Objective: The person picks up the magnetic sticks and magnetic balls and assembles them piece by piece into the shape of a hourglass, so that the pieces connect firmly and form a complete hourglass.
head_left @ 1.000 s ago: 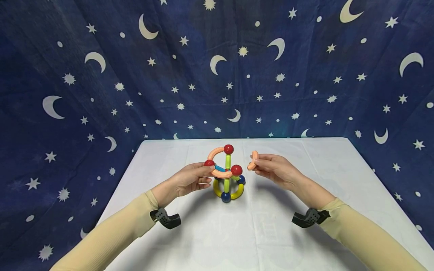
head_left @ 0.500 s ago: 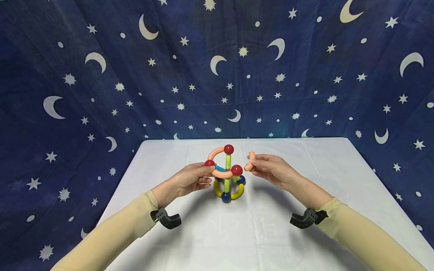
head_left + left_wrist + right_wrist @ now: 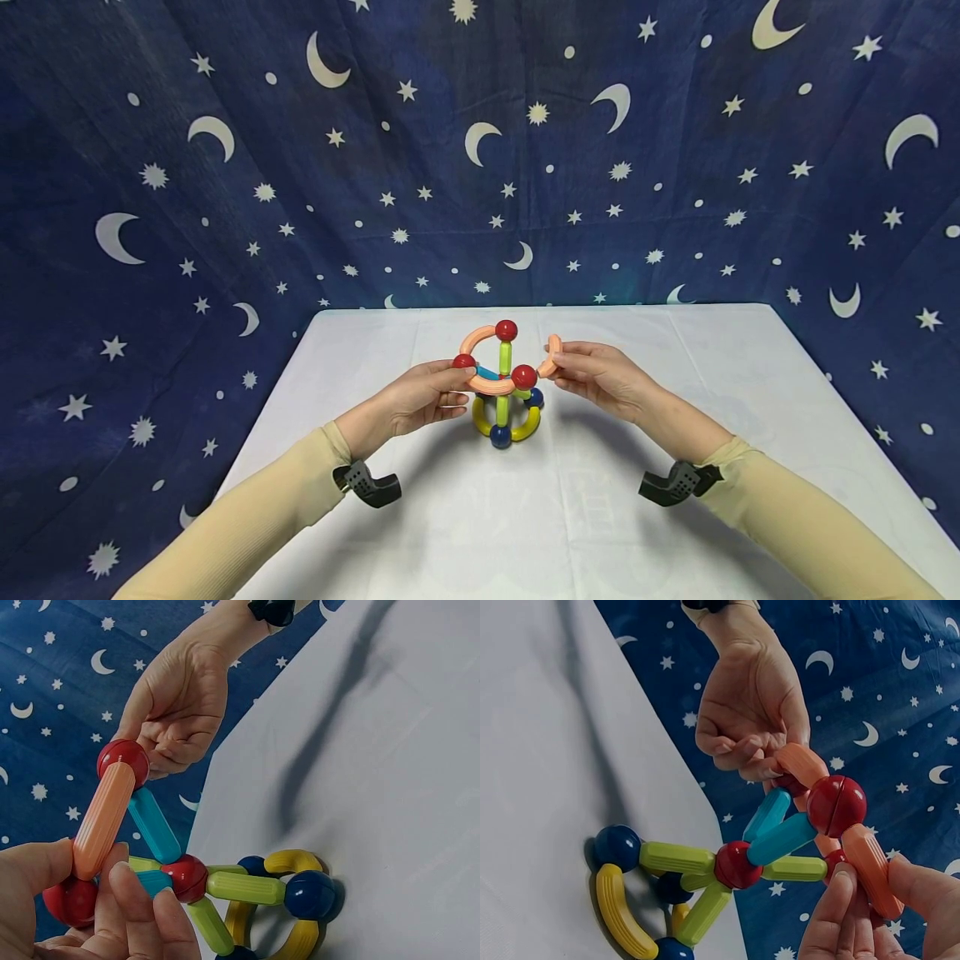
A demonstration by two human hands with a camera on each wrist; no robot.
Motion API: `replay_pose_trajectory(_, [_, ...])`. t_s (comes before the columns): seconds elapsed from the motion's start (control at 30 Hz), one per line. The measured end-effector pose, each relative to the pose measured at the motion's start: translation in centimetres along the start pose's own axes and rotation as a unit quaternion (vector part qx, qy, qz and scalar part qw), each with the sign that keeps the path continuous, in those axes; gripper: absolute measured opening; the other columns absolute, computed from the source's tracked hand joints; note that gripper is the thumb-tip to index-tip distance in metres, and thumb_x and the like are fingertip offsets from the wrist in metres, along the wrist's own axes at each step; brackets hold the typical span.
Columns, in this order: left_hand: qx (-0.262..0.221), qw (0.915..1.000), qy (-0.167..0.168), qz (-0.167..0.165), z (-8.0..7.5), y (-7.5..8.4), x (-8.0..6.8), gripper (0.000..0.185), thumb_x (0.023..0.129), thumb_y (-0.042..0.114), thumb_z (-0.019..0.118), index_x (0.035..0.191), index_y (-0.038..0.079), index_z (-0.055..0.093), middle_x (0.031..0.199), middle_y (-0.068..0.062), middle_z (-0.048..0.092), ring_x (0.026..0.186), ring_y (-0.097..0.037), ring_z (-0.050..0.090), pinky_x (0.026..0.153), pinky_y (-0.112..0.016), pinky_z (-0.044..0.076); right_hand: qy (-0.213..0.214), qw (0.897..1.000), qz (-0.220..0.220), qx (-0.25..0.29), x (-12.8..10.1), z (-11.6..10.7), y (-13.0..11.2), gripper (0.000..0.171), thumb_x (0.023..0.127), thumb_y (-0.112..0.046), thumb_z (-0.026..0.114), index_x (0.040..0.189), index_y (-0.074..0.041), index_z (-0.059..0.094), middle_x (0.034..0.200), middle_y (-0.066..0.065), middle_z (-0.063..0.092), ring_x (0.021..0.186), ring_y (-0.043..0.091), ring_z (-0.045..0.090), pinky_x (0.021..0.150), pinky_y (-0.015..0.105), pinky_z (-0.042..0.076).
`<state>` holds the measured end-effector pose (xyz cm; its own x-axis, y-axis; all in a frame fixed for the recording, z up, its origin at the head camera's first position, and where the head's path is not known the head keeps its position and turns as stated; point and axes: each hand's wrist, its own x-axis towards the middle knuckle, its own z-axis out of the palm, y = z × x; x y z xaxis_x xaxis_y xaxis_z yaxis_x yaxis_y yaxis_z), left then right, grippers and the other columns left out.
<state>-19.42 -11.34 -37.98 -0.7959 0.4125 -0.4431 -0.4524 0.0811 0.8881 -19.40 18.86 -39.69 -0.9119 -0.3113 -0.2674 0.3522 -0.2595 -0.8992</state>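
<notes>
A toy structure of magnetic rods and balls stands on the white table. Dark blue balls [image 3: 310,895] and curved yellow rods [image 3: 622,911] form its base; light green rods [image 3: 678,857] rise to a central red ball [image 3: 185,878]. At its upper left, my left hand [image 3: 420,396] pinches a curved orange rod [image 3: 105,821] beside a red ball [image 3: 71,901]. My right hand [image 3: 611,379] pinches another curved orange rod [image 3: 552,357] between thumb and fingers. That rod's near end is right at the front right red ball [image 3: 837,806].
The white table [image 3: 480,533] extends around the structure on all sides. Behind and beside it hangs a dark blue cloth [image 3: 420,167] with moons and stars. Each wrist wears a black camera mount [image 3: 369,483].
My right hand has moved slightly left with its curved orange rod, bringing the rod's end from apart to right at the front red ball. My left hand and the structure have stayed in place.
</notes>
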Motion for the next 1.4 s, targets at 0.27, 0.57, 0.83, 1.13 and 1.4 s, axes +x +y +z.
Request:
replay_pose_trajectory(0.27, [0.003,1.0,-0.005,0.002,-0.1,-0.1,0.1,0.042,0.099,0.026,0.068,0.135,0.004,0.06,0.095,-0.001,0.07,0.079,-0.013,0.061,0.08,-0.027,0.057,0.009,1.0,0.007,0.005,0.0,0.3,-0.1,0.052,0.099,-0.009,0.069,0.142,0.01,0.046,0.101,0.009,0.075,0.09,0.017,0.074,0.081,0.027,0.058])
replay_pose_trajectory(0.57, [0.0,1.0,0.0,0.0,-0.1,-0.1,0.1,0.042,0.1,0.029,0.068,0.134,0.006,0.061,0.097,-0.001,0.072,0.082,-0.016,0.063,0.08,-0.027,0.056,0.01,0.999,0.011,-0.047,0.5,0.7,-0.2,0.051,0.099,-0.02,0.071,0.136,0.009,0.054,0.095,0.007,0.074,0.085,0.015,0.073,0.08,0.027,0.059])
replay_pose_trajectory(0.83, [-0.007,0.9999,0.006,-0.008,-0.1,-0.1,0.2,0.044,0.1,0.029,0.068,0.134,0.003,0.06,0.1,0.0,0.072,0.082,-0.016,0.065,0.081,-0.027,0.057,-0.016,0.996,0.001,-0.089,1.6,1.2,-0.3,0.033,0.102,-0.022,0.066,0.119,0.006,0.064,0.092,0.007,0.072,0.081,0.015,0.069,0.076,0.025,0.058])
replay_pose_trajectory(1.13, [-0.011,0.9998,0.013,-0.008,0.1,0.0,0.3,0.038,0.1,0.028,0.067,0.128,0.002,0.061,0.095,0.001,0.072,0.078,-0.013,0.064,0.079,-0.027,0.056,-0.015,0.994,0.015,-0.105,2.4,1.8,-0.8,0.03,0.102,-0.023,0.066,0.114,0.005,0.066,0.09,0.007,0.071,0.076,0.014,0.066,0.074,0.024,0.057])
replay_pose_trajectory(1.4, [-0.01,0.9999,0.008,-0.009,-0.1,0.0,0.4,0.042,0.1,0.029,0.067,0.133,0.004,0.061,0.099,0.0,0.072,0.078,-0.014,0.064,0.082,-0.028,0.057,-0.003,0.994,0.024,-0.106,2.7,2.0,-0.7,0.031,0.103,-0.022,0.064,0.118,0.005,0.065,0.086,0.006,0.07,0.074,0.014,0.065,0.072,0.023,0.057])
